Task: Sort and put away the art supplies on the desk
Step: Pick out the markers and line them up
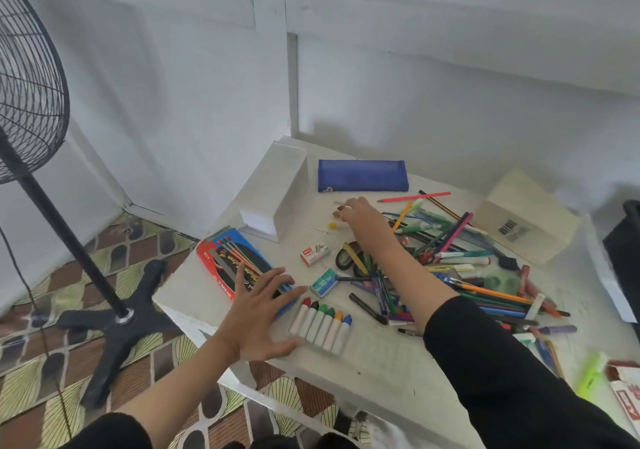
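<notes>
- A loose heap of pens, pencils and markers (485,296) in many colours lay criss-crossed on the right half of a white desk (381,372), spreading toward its right edge.
- A pair of scissors (349,258) with dark handles lay at the left fringe of the heap.
- The right hand (360,214), its arm in a black sleeve, reached across the heap to some small items just in front of a pencil case. Its fingers curled downward, but whether they gripped anything could not be told.
- The left hand (259,313) was flat with its fingers spread, resting on the near end of a red and blue pencil box (225,258).
- That box lay flat near the desk's left edge, showing several pencils.
- Just beside the left thumb, a clear tray (322,327) held six white crayons in a row, tipped red, black, green, green, orange and blue.
- Two small staple boxes lay between the tray and the heap, one red and white (313,253), one teal (323,284).
- The flat blue pencil case (362,175) lay at the far edge; its contents were hidden.
- A white box (277,188) stood at the far left corner and a cream box (523,216) with a barcode at the far right.
</notes>
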Motion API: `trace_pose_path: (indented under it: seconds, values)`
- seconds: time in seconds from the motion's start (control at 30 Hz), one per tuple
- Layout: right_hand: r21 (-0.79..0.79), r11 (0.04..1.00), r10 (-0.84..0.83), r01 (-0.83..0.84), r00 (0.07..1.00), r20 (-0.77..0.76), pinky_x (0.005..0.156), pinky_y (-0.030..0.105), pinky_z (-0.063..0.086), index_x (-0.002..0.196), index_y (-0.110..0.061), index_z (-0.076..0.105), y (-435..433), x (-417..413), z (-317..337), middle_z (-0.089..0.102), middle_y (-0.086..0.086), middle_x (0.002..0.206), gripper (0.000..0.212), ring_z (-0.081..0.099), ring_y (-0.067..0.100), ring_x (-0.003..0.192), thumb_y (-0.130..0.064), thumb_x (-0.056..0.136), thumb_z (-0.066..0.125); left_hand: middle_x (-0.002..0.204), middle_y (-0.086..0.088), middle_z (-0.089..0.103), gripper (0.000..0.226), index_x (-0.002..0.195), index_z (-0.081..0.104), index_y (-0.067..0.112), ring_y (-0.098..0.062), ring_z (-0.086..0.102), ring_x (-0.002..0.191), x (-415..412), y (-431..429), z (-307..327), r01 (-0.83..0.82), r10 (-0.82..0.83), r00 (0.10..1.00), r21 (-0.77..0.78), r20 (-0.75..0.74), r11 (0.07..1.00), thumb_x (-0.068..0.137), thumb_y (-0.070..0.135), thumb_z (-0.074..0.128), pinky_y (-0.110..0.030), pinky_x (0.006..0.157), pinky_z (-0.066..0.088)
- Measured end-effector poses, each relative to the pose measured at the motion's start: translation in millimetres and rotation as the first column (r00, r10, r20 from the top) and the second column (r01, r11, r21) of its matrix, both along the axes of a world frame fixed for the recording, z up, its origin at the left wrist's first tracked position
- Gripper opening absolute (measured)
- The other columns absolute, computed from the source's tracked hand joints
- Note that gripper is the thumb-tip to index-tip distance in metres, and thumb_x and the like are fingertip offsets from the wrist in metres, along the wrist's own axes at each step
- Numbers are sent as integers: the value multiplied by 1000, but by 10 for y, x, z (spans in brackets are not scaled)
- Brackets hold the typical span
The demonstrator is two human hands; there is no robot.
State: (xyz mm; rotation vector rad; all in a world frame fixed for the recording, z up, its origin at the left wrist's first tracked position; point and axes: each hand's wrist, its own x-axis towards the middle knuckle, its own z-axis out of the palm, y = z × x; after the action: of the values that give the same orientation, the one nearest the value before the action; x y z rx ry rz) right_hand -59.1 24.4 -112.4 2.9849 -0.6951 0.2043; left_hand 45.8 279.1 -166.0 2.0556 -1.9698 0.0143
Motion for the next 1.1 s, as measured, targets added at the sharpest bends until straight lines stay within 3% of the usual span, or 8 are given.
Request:
trace_pose_path:
  seconds: [0.27,0.37,0.47,0.57,0.73,0.8,0.97,1.1]
  values:
    - [353,932,-191,74,932,309,107,29,32,119,3,61,45,-38,5,53,18,134,30,49,28,124,-1,91,53,126,5,51,78,137,43,35,-20,30,134,-2,0,-1,4,-4,1000,0,-1,1000,77,83,23,-60,111,-3]
    - [489,868,-335,84,827,451,90,22,41,102,4,69,101,-64,-4,66,20,109,19,61,28,104,-1,85,62,127,6,51,80,136,45,35,-18,30,134,5,2,-2,3,-4,1000,13,18,1000,76,83,23,-62,110,-2]
    - [688,723,-570,65,619,540,67,13,43,90,-1,70,241,-117,76,68,9,81,11,60,14,75,-4,79,68,127,7,51,81,136,46,35,-17,30,135,6,4,-4,-4,3,1000,27,26,1000,76,84,24,-64,110,-2]
    - [848,529,-766,4,433,476,58,4,42,83,-6,66,405,-228,158,61,-3,73,8,56,4,68,-5,77,72,127,7,50,81,136,46,35,-18,30,135,13,1,-13,1,-2,1000,25,28,1000,76,84,24,-63,111,-4]
    - [945,266,-922,-193,237,308,74,24,55,70,-7,55,649,-625,145,66,9,72,21,68,20,72,0,76,74,127,6,51,80,136,47,33,-19,31,134,29,-2,-32,4,-5,999,22,44,1000,75,82,30,-64,110,1]
    - [940,213,-925,-268,254,282,71,26,57,76,-4,55,767,-810,136,68,12,77,16,70,21,73,4,80,68,127,5,51,80,136,47,33,-20,32,134,38,-6,-45,6,-7,999,11,48,1000,75,82,30,-65,109,3]
    - [947,286,-832,-144,453,320,59,9,47,105,-18,62,1027,-1167,130,74,0,86,24,68,4,77,-8,84,68,124,3,53,82,134,50,30,-21,35,131,41,-26,-61,14,-12,998,-24,66,1000,77,83,25,-67,108,6]
    - [953,270,-748,-135,593,297,72,17,52,118,-16,63,1170,-1309,77,74,-7,88,30,67,8,87,-11,88,63,123,1,54,84,134,51,28,-23,37,130,26,-23,-63,16,-13,997,-41,70,999,77,83,23,-68,107,10]
